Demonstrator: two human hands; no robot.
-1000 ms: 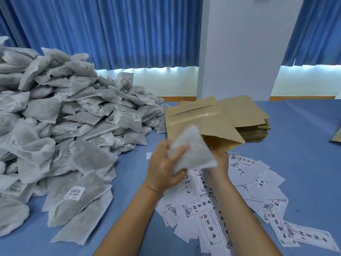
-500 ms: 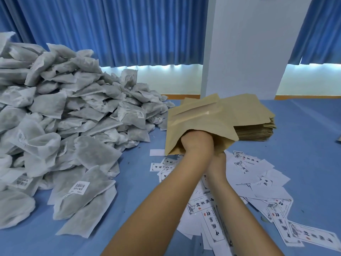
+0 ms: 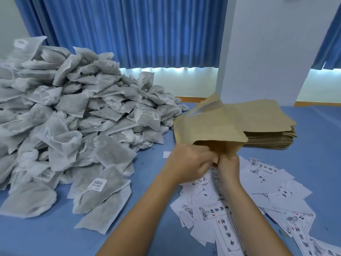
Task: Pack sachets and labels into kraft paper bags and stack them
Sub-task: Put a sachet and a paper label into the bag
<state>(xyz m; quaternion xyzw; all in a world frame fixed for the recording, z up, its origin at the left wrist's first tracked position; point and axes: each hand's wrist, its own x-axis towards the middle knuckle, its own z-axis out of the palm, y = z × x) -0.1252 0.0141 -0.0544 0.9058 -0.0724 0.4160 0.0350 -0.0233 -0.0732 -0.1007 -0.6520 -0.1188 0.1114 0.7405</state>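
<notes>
I hold a kraft paper bag (image 3: 208, 124) tilted up above the blue table, its open mouth facing me. My right hand (image 3: 228, 168) grips the lower lip of the mouth. My left hand (image 3: 187, 163) is just outside the mouth, fingers curled against the same lip and touching my right hand. No sachet shows in either hand. A large heap of grey-white sachets (image 3: 77, 126) fills the left side. Printed white labels (image 3: 239, 209) lie scattered under and to the right of my forearms.
A flat stack of kraft paper bags (image 3: 269, 133) lies behind the held bag, in front of a white pillar (image 3: 267, 52). Blue curtains hang along the back. Bare blue tabletop (image 3: 317, 154) shows at the far right.
My left hand carried a sachet to the bag, pushed it inside, and has now drawn back out to the mouth without it. The bag has tilted up further.
</notes>
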